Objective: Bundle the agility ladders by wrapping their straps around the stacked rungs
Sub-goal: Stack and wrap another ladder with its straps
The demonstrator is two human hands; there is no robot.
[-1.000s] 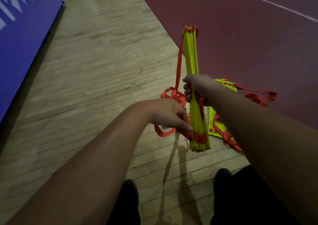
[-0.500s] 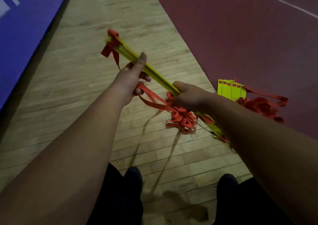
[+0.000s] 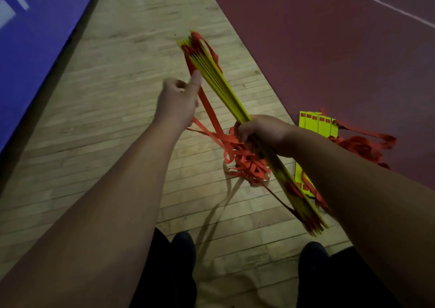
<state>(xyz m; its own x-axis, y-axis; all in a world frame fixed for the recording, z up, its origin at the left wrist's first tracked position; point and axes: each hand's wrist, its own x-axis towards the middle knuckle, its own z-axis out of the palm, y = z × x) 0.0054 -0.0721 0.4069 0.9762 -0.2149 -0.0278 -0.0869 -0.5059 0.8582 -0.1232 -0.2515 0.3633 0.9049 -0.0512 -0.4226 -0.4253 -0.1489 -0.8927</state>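
Observation:
A stack of yellow ladder rungs [image 3: 219,79] slants from upper left to lower right above the floor. My right hand [image 3: 261,131] grips it around the middle. A tangle of red straps [image 3: 247,164] hangs under that hand. One red strap [image 3: 208,109] runs taut from the stack's far end down to the tangle. My left hand [image 3: 179,98] is just left of the stack, fingers curled and thumb raised, holding this strap. A second ladder [image 3: 315,124], yellow rungs with its own red straps [image 3: 362,142], lies on the floor behind my right wrist.
I stand on a wooden floor [image 3: 106,119] beside a dark red court surface [image 3: 329,48]. A blue padded mat [image 3: 35,36] borders the left side. My two dark shoes [image 3: 183,248] are directly below the stack.
The stack's far end has swung right from its earlier leftward tilt. My left hand has come off the rungs and now holds a strap beside them. The right hand keeps its grip.

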